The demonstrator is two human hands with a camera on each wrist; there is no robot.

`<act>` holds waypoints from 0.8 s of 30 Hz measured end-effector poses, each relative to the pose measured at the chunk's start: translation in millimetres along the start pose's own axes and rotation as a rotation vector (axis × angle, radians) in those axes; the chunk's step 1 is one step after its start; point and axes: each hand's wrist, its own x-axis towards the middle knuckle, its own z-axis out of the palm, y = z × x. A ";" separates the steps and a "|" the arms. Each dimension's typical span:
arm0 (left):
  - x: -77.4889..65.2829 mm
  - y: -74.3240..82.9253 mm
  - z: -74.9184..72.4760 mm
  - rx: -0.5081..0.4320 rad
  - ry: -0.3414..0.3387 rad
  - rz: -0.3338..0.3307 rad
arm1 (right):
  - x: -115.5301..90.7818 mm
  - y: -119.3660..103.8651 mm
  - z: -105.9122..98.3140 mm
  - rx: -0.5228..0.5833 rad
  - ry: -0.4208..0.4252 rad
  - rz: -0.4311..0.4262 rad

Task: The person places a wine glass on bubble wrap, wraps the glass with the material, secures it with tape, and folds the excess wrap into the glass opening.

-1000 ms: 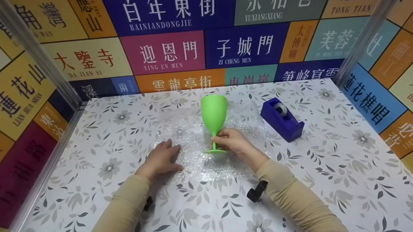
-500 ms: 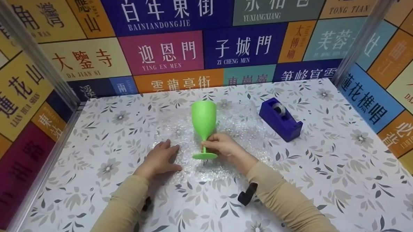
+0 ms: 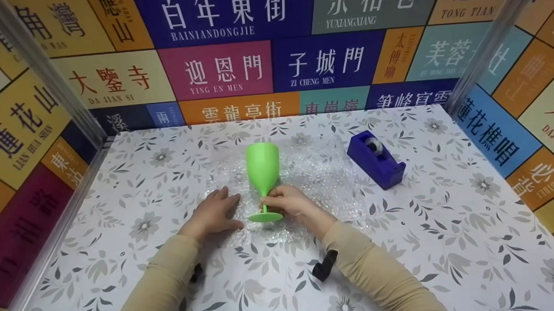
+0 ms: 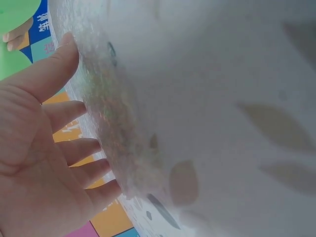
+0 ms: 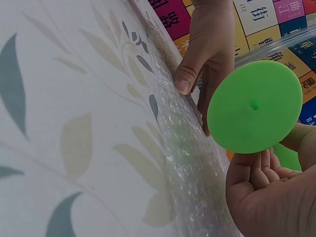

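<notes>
A bright green plastic goblet [image 3: 262, 165] stands nearly upright over a sheet of clear bubble wrap [image 3: 320, 172], its bowl pointing to the far side. My right hand [image 3: 291, 204] pinches its stem between thumb and fingers. In the right wrist view the round underside of the goblet's foot [image 5: 255, 106] faces the camera, above the curled fingers. My left hand [image 3: 211, 212] rests with spread fingers on the left edge of the bubble wrap; the left wrist view shows its fingertips [image 4: 106, 192] touching the plastic.
A blue tape dispenser [image 3: 376, 160] with a roll of tape stands right of the bubble wrap. A floral-patterned cloth [image 3: 146, 268] covers the table. Panels with coloured lettering [image 3: 226, 69] wall the back and both sides, with clear corner posts.
My right hand has carried the goblet leftward and a little nearer to me, closer to the left hand. The left hand has stayed in place on the bubble wrap.
</notes>
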 end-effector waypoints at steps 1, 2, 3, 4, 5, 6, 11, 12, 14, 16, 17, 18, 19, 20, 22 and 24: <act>0.1 0.0 -0.3 0.000 -0.001 0.000 | 0.3 0.7 0.9 -0.003 -0.001 0.005; 0.3 0.1 -0.8 -0.003 -0.003 -0.001 | 0.6 1.2 1.7 -0.009 -0.006 0.007; 0.5 0.2 -1.4 -0.008 -0.006 -0.005 | 0.8 1.7 2.6 -0.013 -0.010 0.006; 0.8 0.0 -1.9 -0.011 -0.006 -0.006 | 0.9 2.4 3.6 -0.015 -0.014 0.007; 1.2 -0.1 -2.6 -0.015 -0.003 -0.003 | 0.9 2.9 4.5 -0.015 -0.015 0.009; 1.5 -0.1 -3.2 -0.022 -0.001 -0.003 | 1.0 3.4 5.4 -0.015 -0.018 0.012; -0.5 0.6 -7.5 -0.090 0.032 -0.017 | 0.9 5.4 10.0 -0.003 -0.031 0.016; -1.2 0.3 -8.2 -0.103 0.040 -0.024 | 1.2 5.5 11.0 -0.006 -0.034 0.015; -1.8 -1.3 -9.5 -0.120 0.057 -0.029 | 1.2 5.3 13.1 -0.016 -0.037 0.019; -1.9 -3.3 -10.8 -0.128 0.067 -0.038 | 1.0 4.9 15.4 -0.044 -0.040 0.016; -1.8 -4.2 -11.4 -0.125 0.075 -0.036 | 1.0 4.7 16.5 -0.056 -0.041 0.012; -1.9 -5.1 -12.0 -0.123 0.081 -0.036 | 0.9 4.5 17.6 -0.069 -0.042 0.006; -2.5 -5.8 -12.9 -0.124 0.085 -0.041 | 1.0 4.7 18.9 -0.078 -0.043 0.004; -3.1 -6.6 -13.6 -0.124 0.091 -0.044 | 1.0 4.9 20.1 -0.084 -0.043 0.005; -4.4 -8.0 -14.9 -0.120 0.102 -0.045 | 1.2 5.1 22.6 -0.074 -0.048 0.011; -5.8 -9.7 -16.1 -0.114 0.114 -0.042 | 2.1 5.6 25.2 -0.086 -0.053 0.007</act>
